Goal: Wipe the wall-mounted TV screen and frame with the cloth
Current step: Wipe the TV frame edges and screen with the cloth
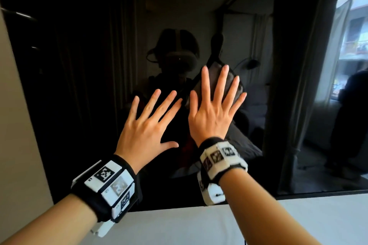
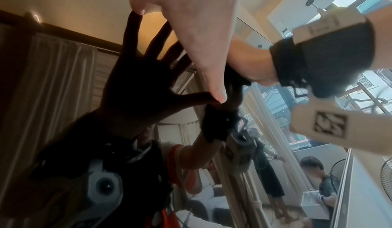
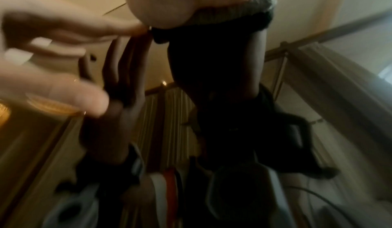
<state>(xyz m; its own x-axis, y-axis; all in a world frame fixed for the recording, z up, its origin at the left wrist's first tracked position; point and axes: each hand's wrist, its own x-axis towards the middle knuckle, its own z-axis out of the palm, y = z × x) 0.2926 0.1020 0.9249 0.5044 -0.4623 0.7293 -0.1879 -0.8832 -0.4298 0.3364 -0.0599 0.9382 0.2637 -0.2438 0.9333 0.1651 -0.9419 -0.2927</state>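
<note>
Though marker-banded, wristbands [image 1: 107,187] without legible writing.

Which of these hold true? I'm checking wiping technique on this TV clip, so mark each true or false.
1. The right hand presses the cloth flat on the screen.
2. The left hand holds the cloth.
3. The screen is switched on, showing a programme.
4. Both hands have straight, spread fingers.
1. True: the right hand presses the grey cloth against the TV screen.
2. False: the left hand is bare, beside the cloth.
3. False: the screen is dark, showing only room reflections.
4. True.
</note>
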